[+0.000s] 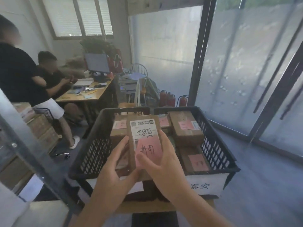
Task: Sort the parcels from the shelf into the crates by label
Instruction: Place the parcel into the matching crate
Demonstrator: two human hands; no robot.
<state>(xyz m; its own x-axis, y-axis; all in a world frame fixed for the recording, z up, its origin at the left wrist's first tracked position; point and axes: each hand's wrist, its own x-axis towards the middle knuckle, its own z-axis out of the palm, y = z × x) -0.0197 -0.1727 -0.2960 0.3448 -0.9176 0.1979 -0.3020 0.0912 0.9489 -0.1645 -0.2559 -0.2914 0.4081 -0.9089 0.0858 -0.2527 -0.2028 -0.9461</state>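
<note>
Both hands hold one brown parcel [144, 141] over the crates, label side up. Left hand [113, 163] grips its left edge, fingers curled around the side; right hand [162, 161] grips the right edge with the thumb pressed on the pink slip [148, 151] stuck to the lower half of the parcel. The slip carries handwritten characters; above it sits a white shipping label [144, 130] with a handwritten number. The parcel hangs above the left crate [91, 154], close to the divide with the right crate [218, 154], which lies at about 3 o'clock from the parcel. The right crate holds several brown boxes with pink slips, one box [185, 128] lying on top at roughly 1 o'clock. A white tag [205, 185] with printed characters hangs on the right crate's front wall at 5 o'clock; the left crate's own tag is mostly hidden behind the forearms. A shelf post [32, 154] stands at 9 o'clock, with stacked parcels behind it. Judgement: the step in hand is reading the slip and choosing a crate. Risks: the parcel sits near the shared rim, so a careless release could drop it into the wrong crate or leave it perched on the rim; the right thumb partly covers the slip, which could cause a misread; with the left tag hidden, the match may go unchecked.
</note>
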